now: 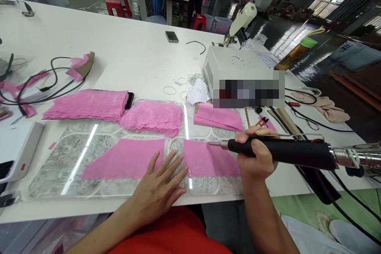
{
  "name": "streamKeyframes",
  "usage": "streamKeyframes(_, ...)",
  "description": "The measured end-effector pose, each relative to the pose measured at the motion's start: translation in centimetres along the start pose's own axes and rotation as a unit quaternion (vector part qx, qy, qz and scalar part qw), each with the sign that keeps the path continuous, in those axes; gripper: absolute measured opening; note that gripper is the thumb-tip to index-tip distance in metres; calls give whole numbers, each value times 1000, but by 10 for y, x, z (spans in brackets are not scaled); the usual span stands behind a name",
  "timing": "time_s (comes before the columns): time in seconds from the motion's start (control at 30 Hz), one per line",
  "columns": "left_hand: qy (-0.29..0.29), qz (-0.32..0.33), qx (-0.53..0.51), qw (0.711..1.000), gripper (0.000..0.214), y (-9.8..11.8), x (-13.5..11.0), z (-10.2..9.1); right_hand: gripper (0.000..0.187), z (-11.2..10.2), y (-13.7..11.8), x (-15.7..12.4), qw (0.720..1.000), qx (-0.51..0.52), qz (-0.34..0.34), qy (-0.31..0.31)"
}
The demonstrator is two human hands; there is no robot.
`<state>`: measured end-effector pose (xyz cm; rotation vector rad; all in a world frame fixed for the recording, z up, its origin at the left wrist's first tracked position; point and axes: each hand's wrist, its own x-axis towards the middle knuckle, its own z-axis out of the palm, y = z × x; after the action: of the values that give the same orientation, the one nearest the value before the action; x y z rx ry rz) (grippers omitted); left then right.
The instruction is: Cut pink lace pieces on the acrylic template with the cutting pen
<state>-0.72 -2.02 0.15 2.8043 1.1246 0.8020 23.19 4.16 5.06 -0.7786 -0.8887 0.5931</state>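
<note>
A person's left hand (160, 186) lies palm down, fingers spread and gripping nothing, across the gap between two flat pink fabric panels. Its little finger rests on the left panel (127, 158); the index finger reaches the near edge of the right panel (202, 164). The right hand (256, 166) is wrapped firmly around a black-handled tool (291, 152), thumb on the grip, its slim metal tip (217, 143) at the right panel's far edge — whether it touches is hard to tell.

The left fingers lie in line with that tip, so a slip of the tool could catch a fingertip. Light pressure from the flat hand might let the right panel skid or pucker, and the cable trailing from the tool could drag it off line.

Under both hands is a glossy, grey-mottled mat (55, 178) on a white table (125, 51). Beyond the left hand sit two stacks of pink lace (89, 105); beyond the right, folded pink cloth (218, 117) and a pale metal box (238, 63), its front blurred. Farther off — a phone (172, 37), then red stools (119, 4) and sewing machines on a shiny workshop floor.
</note>
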Motion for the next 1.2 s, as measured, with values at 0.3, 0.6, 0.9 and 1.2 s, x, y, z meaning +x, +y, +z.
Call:
streamKeyframes(0.3, -23, 20, 24, 999, 37, -2, -1, 0, 10, 18, 8, -5, 999, -11, 15, -46)
streamKeyframes(0.6, -15, 7, 16, 1000, 40, -2, -3, 3, 12, 19, 10, -7, 998, -20, 19, -51)
streamKeyframes(0.9, -27, 25, 15, 999, 41, -1, -5, 0, 14, 25, 5, -9, 999, -15, 23, -33)
streamKeyframes(1.2, -69, 71, 0, 995, 41, -1, -10, -6, 15, 36, 3, -27, 993, 35, 62, -98)
